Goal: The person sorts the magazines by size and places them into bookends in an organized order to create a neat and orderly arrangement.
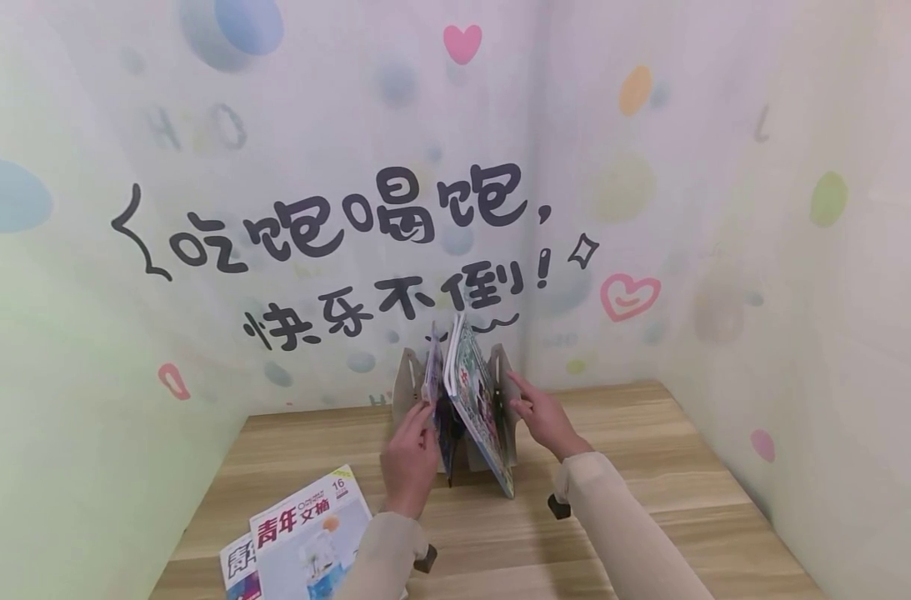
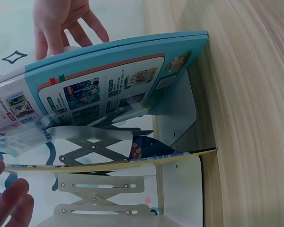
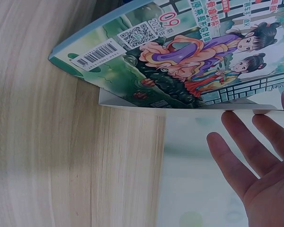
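A pale metal folding bookend (image 1: 407, 379) stands on the table with several magazines upright in it. My left hand (image 1: 410, 462) is at the near edge of a thin magazine (image 2: 113, 165), thumb and curled fingers on either side of it. My right hand (image 1: 548, 417) touches the outer face of the bookend's right plate (image 3: 194, 112) with fairly straight fingertips. Between the hands leans a thicker, teal-edged magazine (image 1: 473, 392), whose illustrated cover faces right. Crossed metal links (image 2: 93, 147) join the two sides behind the magazines.
Two magazines (image 1: 312, 533) lie overlapping on the wood-grain table (image 1: 635, 467) at the front left. A printed white curtain (image 1: 395, 108) rises behind the table and along both sides.
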Motion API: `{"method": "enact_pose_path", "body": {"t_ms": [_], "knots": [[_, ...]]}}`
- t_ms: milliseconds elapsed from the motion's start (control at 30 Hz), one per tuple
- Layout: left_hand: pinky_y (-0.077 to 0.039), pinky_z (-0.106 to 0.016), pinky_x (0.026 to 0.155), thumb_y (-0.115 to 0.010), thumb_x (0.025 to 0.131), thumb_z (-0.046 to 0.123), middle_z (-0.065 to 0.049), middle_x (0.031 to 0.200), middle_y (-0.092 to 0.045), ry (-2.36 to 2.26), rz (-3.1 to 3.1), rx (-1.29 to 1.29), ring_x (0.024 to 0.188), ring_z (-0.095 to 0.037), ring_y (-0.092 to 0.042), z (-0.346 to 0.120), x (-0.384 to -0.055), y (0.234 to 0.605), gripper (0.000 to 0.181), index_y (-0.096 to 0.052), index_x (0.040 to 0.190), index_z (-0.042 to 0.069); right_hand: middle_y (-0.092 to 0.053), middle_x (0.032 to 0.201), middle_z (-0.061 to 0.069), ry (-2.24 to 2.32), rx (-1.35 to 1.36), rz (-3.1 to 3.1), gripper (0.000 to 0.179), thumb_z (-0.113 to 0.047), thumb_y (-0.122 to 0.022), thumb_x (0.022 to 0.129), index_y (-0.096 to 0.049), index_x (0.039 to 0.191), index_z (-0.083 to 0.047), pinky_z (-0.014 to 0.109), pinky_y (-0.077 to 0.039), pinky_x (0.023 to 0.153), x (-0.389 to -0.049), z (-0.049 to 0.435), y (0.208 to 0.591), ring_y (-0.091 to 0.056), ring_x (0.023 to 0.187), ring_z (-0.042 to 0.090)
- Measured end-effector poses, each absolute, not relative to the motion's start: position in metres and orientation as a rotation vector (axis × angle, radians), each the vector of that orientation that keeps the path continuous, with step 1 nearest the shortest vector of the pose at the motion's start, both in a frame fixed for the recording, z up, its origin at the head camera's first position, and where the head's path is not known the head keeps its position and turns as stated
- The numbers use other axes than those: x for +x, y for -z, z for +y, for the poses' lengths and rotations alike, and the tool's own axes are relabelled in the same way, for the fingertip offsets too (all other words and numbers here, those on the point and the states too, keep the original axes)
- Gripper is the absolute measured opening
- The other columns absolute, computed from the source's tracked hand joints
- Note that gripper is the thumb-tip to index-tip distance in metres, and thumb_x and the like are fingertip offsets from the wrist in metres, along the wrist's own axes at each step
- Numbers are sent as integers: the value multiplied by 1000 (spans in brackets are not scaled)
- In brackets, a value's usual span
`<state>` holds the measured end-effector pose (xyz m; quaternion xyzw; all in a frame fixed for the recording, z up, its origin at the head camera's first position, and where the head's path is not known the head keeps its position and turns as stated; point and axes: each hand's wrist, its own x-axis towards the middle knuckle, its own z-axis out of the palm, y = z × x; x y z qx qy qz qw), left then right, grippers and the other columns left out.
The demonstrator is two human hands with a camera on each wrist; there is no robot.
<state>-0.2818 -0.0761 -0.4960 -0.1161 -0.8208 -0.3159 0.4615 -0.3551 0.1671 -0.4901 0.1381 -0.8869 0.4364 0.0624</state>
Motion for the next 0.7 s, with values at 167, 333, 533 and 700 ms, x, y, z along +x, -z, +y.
{"method": "enact_pose_path", "body": {"t_ms": [167,333,533,700], "knots": [[-58,-31,66,-72,81,-5,-8,123,-65,827,-2021,-278,91,-23,-69,-82,-278,497,36,-70,115,6,-46,145,17,-1313,416,-2691,54,-17,-55,100,-37,151,-25,53,-51,89,-355,167,490,-54,121,39],[-58,-30,69,-71,83,-5,-10,124,-65,889,-2059,-241,89,-23,-69,-91,-276,500,34,-68,116,4,-48,142,19,-1291,431,-2685,55,-17,-55,100,-37,151,-24,52,-52,86,-356,168,490,-56,118,40],[-58,-30,67,-71,85,-3,-9,127,-63,972,-2119,-168,83,-20,-68,-102,-272,509,38,-66,121,9,-48,142,19,-1311,422,-2688,54,-15,-55,100,-38,151,-24,54,-51,87,-356,168,490,-55,118,40],[-57,-33,68,-71,85,0,-10,129,-61,994,-2211,-48,83,-20,-67,-114,-270,522,42,-64,125,12,-48,143,19,-1291,441,-2681,54,-15,-55,100,-38,151,-23,53,-51,88,-357,169,491,-55,119,40]]}}
